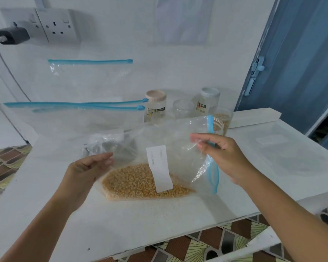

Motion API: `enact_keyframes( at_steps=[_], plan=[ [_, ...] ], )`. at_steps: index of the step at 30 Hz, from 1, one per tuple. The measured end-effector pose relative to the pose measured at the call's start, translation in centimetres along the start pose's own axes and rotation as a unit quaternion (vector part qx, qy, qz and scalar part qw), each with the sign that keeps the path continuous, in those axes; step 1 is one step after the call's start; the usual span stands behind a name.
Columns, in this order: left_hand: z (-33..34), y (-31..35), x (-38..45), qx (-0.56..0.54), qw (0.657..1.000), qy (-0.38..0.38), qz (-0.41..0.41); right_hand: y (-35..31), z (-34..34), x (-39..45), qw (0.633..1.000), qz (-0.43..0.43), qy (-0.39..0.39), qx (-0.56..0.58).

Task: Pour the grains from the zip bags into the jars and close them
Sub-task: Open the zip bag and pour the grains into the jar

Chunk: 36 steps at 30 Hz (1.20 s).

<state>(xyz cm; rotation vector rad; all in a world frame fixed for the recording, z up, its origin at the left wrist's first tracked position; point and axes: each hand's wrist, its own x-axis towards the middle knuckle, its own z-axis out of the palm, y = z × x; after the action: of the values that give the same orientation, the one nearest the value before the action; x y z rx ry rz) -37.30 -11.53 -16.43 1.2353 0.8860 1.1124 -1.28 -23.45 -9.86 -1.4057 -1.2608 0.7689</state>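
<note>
So I've got the corn bag [150, 178] by both ends: left hand [87, 171] pinching its closed corner, right hand [222, 154] pinching the blue zip edge (mouth up so nothing spills). Behind it, an open jar [219, 127]; capped jars [156, 104] further back.

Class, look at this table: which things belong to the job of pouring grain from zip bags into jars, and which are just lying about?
Belongs to the job:
corn bag, held by left hand and right hand
dark-grain bag
open jar
pink-lidded jar

Just lying about:
wall socket
charger
white box
</note>
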Motion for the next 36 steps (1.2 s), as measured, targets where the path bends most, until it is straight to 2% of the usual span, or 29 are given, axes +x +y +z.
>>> enact_keyframes(
  at_steps=[5, 7, 13, 22, 29, 36],
  plan=[
    [-0.5, 0.5, 0.4, -0.003, 0.994, -0.101, -0.045, -0.4, 0.9, 0.6, 0.998, 0.015, 0.031, 0.056],
    [-0.4, 0.9, 0.3, 0.008, 0.991, -0.118, -0.060, -0.4, 1.3, 0.7, 0.996, 0.024, 0.032, 0.079],
    [0.8, 1.5, -0.1, 0.020, 0.999, -0.030, -0.020, -0.5, 1.4, 0.8, 0.991, 0.025, 0.098, 0.090],
    [1.0, 5.3, -1.7, 0.014, 0.996, 0.042, 0.073, -3.5, 1.0, 1.7, 0.987, -0.010, 0.102, 0.121],
    [2.3, 10.1, -3.1, -0.024, 0.981, 0.093, 0.166, -6.5, -0.5, 3.9, 0.980, -0.058, 0.060, 0.180],
    [4.9, 15.1, -2.9, -0.024, 0.968, 0.156, 0.192, -10.0, -2.6, 7.1, 0.971, -0.085, -0.004, 0.224]
  ],
)
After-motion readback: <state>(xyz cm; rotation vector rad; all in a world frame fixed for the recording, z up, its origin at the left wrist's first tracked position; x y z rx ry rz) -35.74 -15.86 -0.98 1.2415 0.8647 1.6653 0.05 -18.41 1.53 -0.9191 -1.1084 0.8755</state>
